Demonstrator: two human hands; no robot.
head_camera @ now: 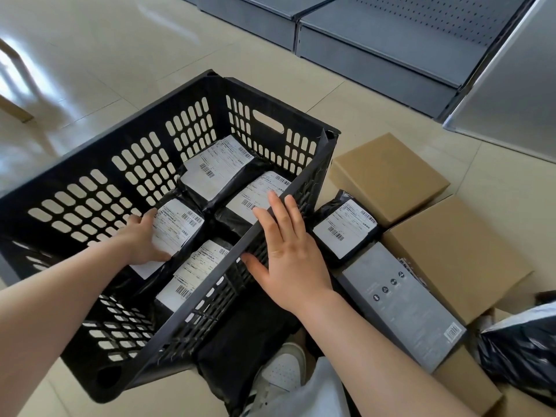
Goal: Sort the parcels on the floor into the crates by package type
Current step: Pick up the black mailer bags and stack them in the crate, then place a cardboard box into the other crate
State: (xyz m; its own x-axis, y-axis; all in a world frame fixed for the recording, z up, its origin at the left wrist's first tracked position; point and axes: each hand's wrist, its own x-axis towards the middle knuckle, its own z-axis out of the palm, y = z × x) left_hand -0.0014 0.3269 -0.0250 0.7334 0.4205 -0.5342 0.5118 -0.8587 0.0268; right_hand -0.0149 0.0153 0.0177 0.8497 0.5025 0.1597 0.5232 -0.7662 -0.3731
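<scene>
Left hand [144, 239] grip pinching labelled black parcel [177, 227] inside black crate [99, 188]; right hand [288, 251] grip spread flat above crate rim.

A crate [168, 206] fills the centre and left of the frame, with four labelled parcels [216, 167] lying inside. To its right, on the floor [90, 55], lie another parcel [343, 230] and cardboard boxes [388, 176]. Shelving [391, 40] stands at upper right.
</scene>
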